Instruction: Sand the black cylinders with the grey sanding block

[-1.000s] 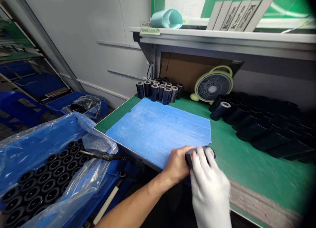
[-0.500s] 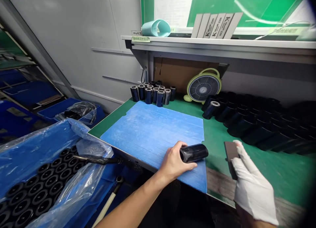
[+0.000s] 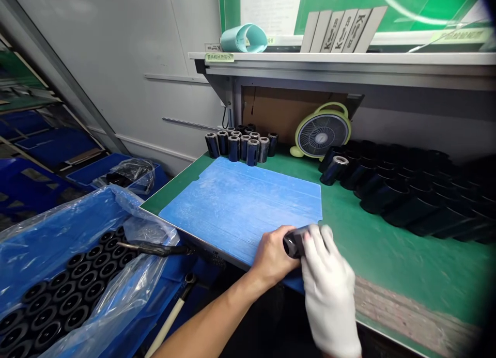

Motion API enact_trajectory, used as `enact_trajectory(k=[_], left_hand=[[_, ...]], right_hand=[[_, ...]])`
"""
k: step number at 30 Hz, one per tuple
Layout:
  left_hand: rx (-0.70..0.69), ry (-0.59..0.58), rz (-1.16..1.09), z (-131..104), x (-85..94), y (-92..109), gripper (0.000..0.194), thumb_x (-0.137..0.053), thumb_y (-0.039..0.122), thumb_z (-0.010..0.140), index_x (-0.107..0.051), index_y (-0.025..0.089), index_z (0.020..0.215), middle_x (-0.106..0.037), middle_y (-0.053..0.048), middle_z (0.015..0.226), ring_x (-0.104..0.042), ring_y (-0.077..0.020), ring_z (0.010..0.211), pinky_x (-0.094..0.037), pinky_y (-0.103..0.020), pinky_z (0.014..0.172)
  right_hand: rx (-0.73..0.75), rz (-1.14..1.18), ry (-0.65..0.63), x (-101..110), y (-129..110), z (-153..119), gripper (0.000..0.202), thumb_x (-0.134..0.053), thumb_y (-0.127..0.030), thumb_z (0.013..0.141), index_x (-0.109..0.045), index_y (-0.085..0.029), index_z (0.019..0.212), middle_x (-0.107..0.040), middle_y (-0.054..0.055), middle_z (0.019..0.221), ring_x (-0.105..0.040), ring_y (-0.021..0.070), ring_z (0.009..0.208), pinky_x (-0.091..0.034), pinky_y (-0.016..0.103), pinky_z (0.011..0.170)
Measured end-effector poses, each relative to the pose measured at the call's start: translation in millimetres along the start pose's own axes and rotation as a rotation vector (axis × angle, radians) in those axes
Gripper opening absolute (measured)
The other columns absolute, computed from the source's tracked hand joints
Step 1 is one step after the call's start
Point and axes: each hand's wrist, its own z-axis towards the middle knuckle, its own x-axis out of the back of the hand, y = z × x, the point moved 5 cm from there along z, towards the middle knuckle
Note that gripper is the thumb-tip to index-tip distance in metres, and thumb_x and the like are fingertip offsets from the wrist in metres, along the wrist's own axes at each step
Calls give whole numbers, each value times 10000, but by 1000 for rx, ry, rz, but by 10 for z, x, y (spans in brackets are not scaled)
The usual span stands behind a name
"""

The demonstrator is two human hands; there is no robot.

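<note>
My bare left hand (image 3: 273,254) is wrapped round a black cylinder (image 3: 290,246) lying on its side over the right front part of the blue sheet (image 3: 240,208). Against that cylinder is my right hand (image 3: 323,262), in a white glove, its fingers closed on a dark flat block (image 3: 303,234). The block lies along the cylinder's upper side, and both are mostly covered by the gloved fingers. The sheet rests on the green table (image 3: 391,254).
Small dark cylinders (image 3: 253,152) stand at the table's back left. Many black cylinders (image 3: 387,195) fill the back right, near a green-rimmed fan (image 3: 321,136). At left, a plastic-lined blue bin (image 3: 132,213) holds black round parts. A dark-ended tool (image 3: 155,249) juts over its edge.
My gloved right hand has moved left with the dark block, from apart at the right onto the cylinder. My left hand still grips the cylinder in nearly the same place.
</note>
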Motion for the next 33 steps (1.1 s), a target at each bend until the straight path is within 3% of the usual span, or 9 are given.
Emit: enact_trajectory(k=[6,10,14,19,23,26,29,31,33], left_hand=[[-16,-23,40,1,-5,6,273,-673,235,815,-722,230,1083,-798,-54,993,-753,-243,854,-572,-289,746],[-9,-18,-8,4,6,24,286,-687,213,793,-737,241,1074,-800,-45,1016,-754,-249,895,-584,-289,784],[32,-4,2,-6,9,21,292,-693,193,777,-743,245,1060,-804,-57,985,-752,-271,893,-594,-308,782],[3,-1,-21,-5,2,25,292,-698,192,773,-750,266,1051,-806,-34,979,-753,-263,912,-598,-305,810],[26,21,-28,12,28,15,307,-696,171,763,-751,247,1056,-807,-56,951,-754,-273,885,-603,-307,772],[1,9,-41,11,23,37,277,-678,183,787,-754,241,1047,-807,-45,966,-752,-260,911,-598,-306,822],[2,14,-24,-2,2,16,253,-654,206,825,-753,246,1054,-802,-40,1019,-747,-250,932,-590,-310,853],[24,1,0,-6,-10,-20,300,-713,230,788,-745,233,1085,-799,-51,1025,-744,-261,922,-592,-321,832],[32,-18,25,1,3,-42,439,-801,256,706,-728,220,1138,-791,-56,1037,-738,-272,930,-590,-339,840]], right_hand=[[-52,8,-1,-11,-29,-19,484,-412,-120,981,-456,-178,1459,-527,166,1475,-397,346,1449,-527,514,980],[41,-18,-9,-5,-110,-25,517,-417,-157,982,-411,-151,1499,-530,193,1462,-366,374,1461,-559,494,893],[-61,-3,-34,-8,-85,36,453,-411,-137,980,-494,-154,1425,-562,164,1437,-420,348,1431,-540,507,950],[88,-40,5,-55,-90,-32,580,-411,-175,973,-356,-152,1550,-517,193,1476,-366,382,1460,-556,510,896],[0,-34,46,-84,-22,-31,525,-413,-137,970,-428,-168,1494,-540,179,1459,-440,363,1416,-557,497,901],[102,-52,38,-62,-144,-38,532,-419,-171,969,-428,-147,1500,-536,181,1463,-404,378,1437,-571,467,836],[6,107,28,-88,-107,162,468,-434,-172,969,-537,-179,1426,-566,142,1444,-406,360,1440,-546,509,941],[-105,263,5,-125,57,405,396,-436,-187,985,-629,-216,1330,-580,97,1438,-457,305,1413,-497,513,1065],[-159,321,80,-44,276,587,398,-427,-250,1013,-607,-223,1367,-534,89,1487,-474,254,1404,-416,502,1168]])
